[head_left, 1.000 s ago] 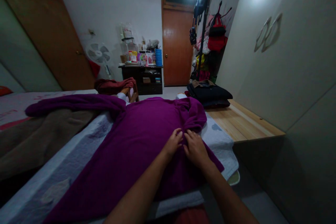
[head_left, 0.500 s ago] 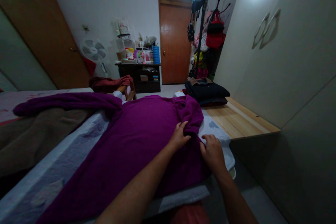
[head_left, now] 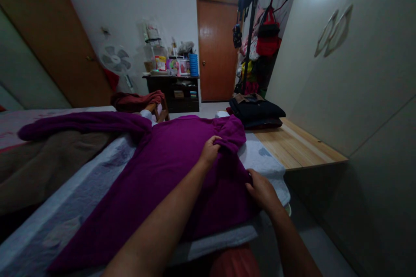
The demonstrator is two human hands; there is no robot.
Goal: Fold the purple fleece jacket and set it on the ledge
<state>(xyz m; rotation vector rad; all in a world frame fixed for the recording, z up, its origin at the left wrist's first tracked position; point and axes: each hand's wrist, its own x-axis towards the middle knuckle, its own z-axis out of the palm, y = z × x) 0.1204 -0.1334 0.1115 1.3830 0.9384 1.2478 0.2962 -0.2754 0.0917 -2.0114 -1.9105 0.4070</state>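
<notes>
A purple long-sleeved top (head_left: 169, 156) lies spread over a padded surface in front of me. One sleeve stretches out to the left; the other is bunched on the right side. My left hand (head_left: 210, 149) is closed on the fabric near the bunched sleeve, lifting a fold of it. Further right, my right hand (head_left: 262, 187) pinches the side edge of the same top between thumb and fingers. Under the top shows a light padded cloth (head_left: 263, 156) with grey patches.
Dark folded clothes (head_left: 256, 110) sit on a wooden board (head_left: 292, 149) beside the tall cabinet (head_left: 364, 73) at right. Brown fabric (head_left: 55, 164) lies on the left under the sleeve. Beyond are a reddish cloth (head_left: 136, 101), a fan (head_left: 115, 58) and a dark shelf unit (head_left: 172, 95).
My left hand has moved slightly left and up and closed on the fabric, pulling the bunched sleeve leftwards. My right hand has closed on the top's side edge.
</notes>
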